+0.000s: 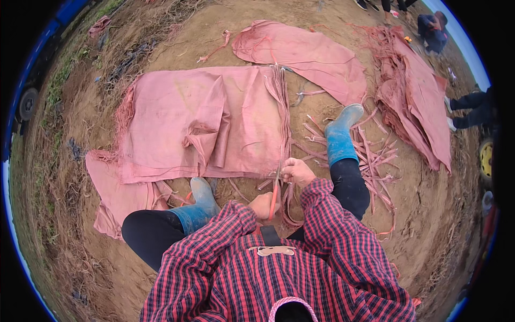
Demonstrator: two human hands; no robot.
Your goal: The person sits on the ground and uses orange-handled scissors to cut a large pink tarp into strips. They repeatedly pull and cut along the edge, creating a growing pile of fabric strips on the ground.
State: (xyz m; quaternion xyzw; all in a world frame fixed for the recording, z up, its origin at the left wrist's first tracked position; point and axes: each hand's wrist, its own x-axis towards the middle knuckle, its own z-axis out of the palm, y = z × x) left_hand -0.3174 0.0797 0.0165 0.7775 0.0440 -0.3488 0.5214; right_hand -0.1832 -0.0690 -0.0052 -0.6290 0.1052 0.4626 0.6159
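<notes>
A stack of pink woven sacks lies flat on the soil before me, its layered edge on the right. My left hand is closed around scissors with orange-red handles, whose blades point away from me at the near right corner of the stack. My right hand pinches the edge of the stack beside the blades; what exactly lies between its fingers is partly hidden. Narrow pink strips hang below that corner. My blue boots stand either side of it, the left one touching the near edge.
Cut pink strips lie heaped around my right boot. More pink sacks lie beyond, at the right and near left. A person crouches at the far right; other people's legs show there. Wheels stand at both sides.
</notes>
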